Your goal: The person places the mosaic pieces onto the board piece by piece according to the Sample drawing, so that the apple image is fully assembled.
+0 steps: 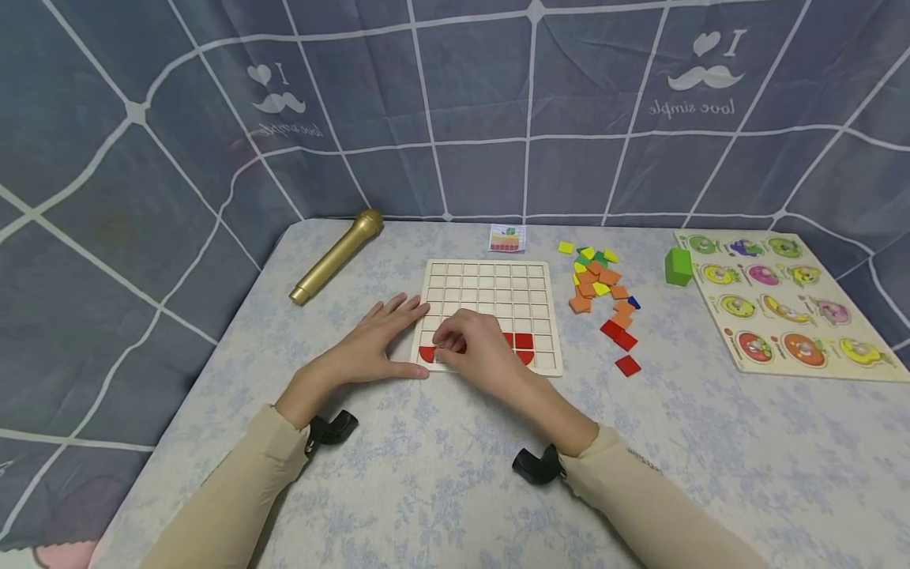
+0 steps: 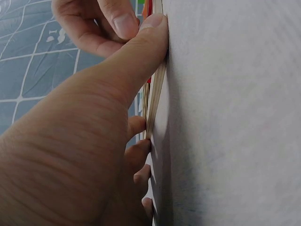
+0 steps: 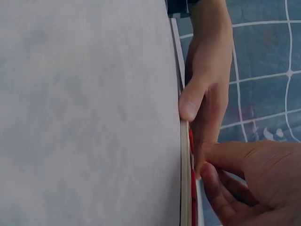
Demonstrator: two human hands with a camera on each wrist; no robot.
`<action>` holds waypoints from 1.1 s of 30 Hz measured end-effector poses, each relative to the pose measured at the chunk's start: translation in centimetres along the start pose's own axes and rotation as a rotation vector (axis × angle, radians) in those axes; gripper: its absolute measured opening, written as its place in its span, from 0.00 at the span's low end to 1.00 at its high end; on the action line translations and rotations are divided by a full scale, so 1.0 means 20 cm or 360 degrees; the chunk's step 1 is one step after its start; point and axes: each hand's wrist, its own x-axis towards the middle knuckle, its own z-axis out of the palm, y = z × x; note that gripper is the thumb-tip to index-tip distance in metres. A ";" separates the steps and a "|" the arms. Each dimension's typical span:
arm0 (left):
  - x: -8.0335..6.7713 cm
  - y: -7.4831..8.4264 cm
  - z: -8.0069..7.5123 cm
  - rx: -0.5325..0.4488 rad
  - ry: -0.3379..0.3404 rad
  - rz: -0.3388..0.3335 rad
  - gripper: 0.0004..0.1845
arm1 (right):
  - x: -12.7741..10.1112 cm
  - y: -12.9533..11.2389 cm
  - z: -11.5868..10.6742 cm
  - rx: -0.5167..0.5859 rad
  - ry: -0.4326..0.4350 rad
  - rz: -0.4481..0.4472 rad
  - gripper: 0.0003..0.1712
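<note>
Left hand [image 1: 370,348] lies flat, steadying the grid board [image 1: 490,312] on the desk [image 1: 441,474]; right hand [image 1: 476,352] pinches a red tile [image 1: 455,346] at the bottom row. Tile may jam crooked if the board shifts.
</note>
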 end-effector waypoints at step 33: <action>0.00 0.00 0.00 0.0010 -0.0018 -0.0039 0.60 | -0.44 0.36 -0.67 -0.0444 0.0325 0.0317 0.05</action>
